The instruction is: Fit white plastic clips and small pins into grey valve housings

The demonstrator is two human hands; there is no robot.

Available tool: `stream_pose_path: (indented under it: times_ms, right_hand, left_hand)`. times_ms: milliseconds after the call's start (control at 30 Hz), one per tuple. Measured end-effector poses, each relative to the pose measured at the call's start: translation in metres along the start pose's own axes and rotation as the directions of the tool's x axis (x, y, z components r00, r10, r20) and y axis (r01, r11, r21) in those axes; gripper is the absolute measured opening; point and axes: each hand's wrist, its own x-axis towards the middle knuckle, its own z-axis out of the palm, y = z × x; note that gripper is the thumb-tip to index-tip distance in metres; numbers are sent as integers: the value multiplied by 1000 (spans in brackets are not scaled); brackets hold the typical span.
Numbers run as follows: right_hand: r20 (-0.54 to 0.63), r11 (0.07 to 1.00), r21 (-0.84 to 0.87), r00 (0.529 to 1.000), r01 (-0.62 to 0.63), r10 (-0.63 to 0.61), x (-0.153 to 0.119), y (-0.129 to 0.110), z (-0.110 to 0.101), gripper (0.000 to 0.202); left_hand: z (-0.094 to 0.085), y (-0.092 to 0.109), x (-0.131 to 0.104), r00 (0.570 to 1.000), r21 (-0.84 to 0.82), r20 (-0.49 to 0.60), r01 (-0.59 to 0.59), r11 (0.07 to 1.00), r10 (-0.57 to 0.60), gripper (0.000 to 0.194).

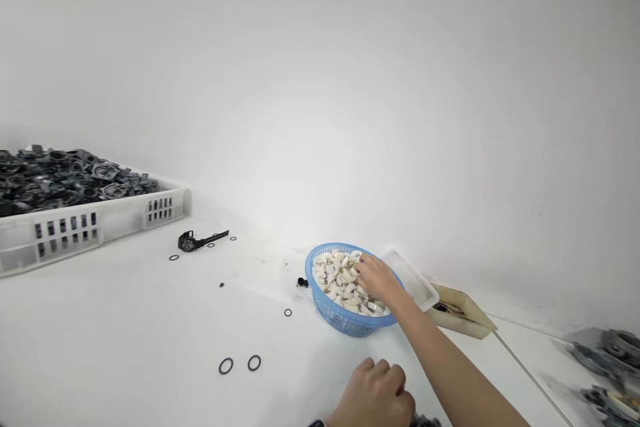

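Note:
My right hand (377,277) reaches into a blue plastic basket (345,325) heaped with small white ring-like parts (345,283). Its fingers are bent down at the pile's far side, and their tips are partly hidden among the parts. Below the basket, at the bottom edge of the view, my left hand (373,393) is closed in a fist. A dark grey part (425,421) pokes out at its thumb side, mostly cut off by the frame; the left fingers appear wrapped round it.
A white crate (120,223) full of dark grey parts stands at the left. A black wristwatch (189,242) and several black rubber rings (226,365) lie on the white table (125,333). Behind the basket are a white tray (410,273) and a beige bin (467,323); grey parts (610,363) lie far right.

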Motion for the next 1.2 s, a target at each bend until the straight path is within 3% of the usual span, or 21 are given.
stream_pose_path:
  times_ms: [167,267,333,400,533,633,733,833,900,967,1067,1133,1200]
  right_hand:
    - [-99,996,93,995,7,3,-12,6,-10,14]
    - [-186,989,139,982,50,-23,-43,9,-26,16]
    - [-249,988,130,967,83,-49,-73,8,-37,17]
    - [-357,986,104,930,130,-85,-107,5,-47,18]
    - [-552,966,151,829,208,-92,-169,-6,-57,11]
    - [-558,931,274,829,240,-49,-203,-18,-60,14]
    - [-528,885,385,849,262,-22,-222,-30,-61,23]
    - [-505,848,464,863,258,14,-231,-41,-59,23]
    - [-483,817,522,874,247,45,-234,-45,-56,18]
    - [-439,775,590,895,226,73,-238,-45,-52,14]
    - [-319,699,701,939,143,128,-249,-33,-46,19]
    - [-119,620,784,980,-7,161,-259,-21,-44,41]
    - [153,532,822,978,-204,139,-269,-10,-45,69]
  left_hand:
    - [-8,2,-1,998,-71,46,35,997,-32,38]
    - [-23,9,-7,984,-188,85,171,967,-157,43]
    - [-38,16,-12,960,-323,37,274,906,-277,40]
    - [-54,20,-17,932,-496,-34,298,816,-361,31]
    - [-80,21,-21,932,-794,-129,108,598,-340,34]
    - [-88,21,-17,971,-938,-96,-15,347,-217,43]
    - [-89,27,-14,994,-995,-41,-31,95,-104,48]
    - [-83,31,-14,993,-997,37,29,-78,-109,55]
    - [-79,31,-15,981,-988,103,83,-130,-161,63]
    - [-76,28,-16,964,-987,138,116,-108,-225,64]
    - [-77,24,-18,945,-982,86,133,131,-315,47]
    - [-80,22,-20,934,-933,28,152,325,-357,34]
    - [-81,22,-21,926,-884,-1,176,433,-377,28]
